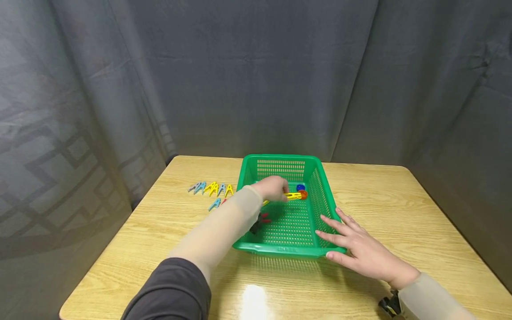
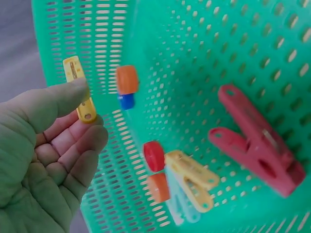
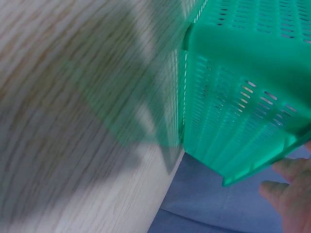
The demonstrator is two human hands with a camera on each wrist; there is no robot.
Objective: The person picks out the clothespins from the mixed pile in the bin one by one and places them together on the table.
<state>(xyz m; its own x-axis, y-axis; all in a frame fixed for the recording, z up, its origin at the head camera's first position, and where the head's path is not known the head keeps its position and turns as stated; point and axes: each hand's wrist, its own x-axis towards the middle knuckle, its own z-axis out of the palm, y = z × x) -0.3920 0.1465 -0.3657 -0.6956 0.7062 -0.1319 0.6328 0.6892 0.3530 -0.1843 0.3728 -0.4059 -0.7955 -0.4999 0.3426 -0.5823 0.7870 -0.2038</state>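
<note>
My left hand point(image 1: 273, 189) is inside the green basket point(image 1: 280, 250), pinching a yellow clothespin point(image 2: 73, 70) between thumb and fingers. Past it in the left wrist view are an orange cap point(image 2: 127, 79) and a blue cap point(image 2: 126, 101). A red clothespin point(image 2: 257, 141) lies on the basket floor. Beside it, another yellow clothespin point(image 2: 197, 179) lies over a light blue clothespin point(image 2: 182, 201), near a red cap point(image 2: 153, 156) and a second orange cap point(image 2: 158, 188). With fingers spread, my right hand point(image 1: 360, 249) rests at the basket's right front rim.
Left of the basket, a row of yellow clothespins point(image 1: 214, 188) and blue clothespins point(image 1: 214, 204) lies on the wooden table point(image 1: 132, 262). A red piece shows partly behind my left forearm. Grey curtains point(image 1: 256, 80) hang behind and beside the table.
</note>
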